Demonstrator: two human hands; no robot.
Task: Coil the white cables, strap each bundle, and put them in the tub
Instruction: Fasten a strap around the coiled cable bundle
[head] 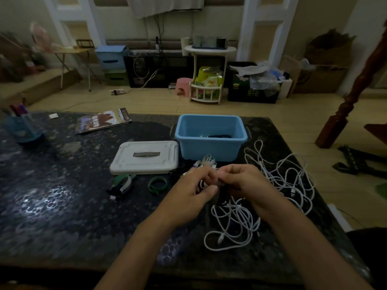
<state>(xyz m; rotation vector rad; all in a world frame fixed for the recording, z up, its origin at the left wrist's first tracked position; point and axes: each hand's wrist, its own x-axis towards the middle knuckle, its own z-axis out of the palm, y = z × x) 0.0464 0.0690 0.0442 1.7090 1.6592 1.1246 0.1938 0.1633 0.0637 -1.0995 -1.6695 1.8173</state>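
Both hands, the left hand (195, 186) and right hand (240, 181), pinch a coiled cable (206, 161) and dark strap (221, 183) at the tub's (209, 147) six o'clock; a slipped pinch could let the coil spring loose.

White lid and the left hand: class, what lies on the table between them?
The head view shows a green strap coiled in a loop on the dark table, between the white lid and the left hand.

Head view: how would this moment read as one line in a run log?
step: strapping bundle | left hand: holds bundle | right hand: pinches strap | tub: open, lid beside | loose cables: uncoiled
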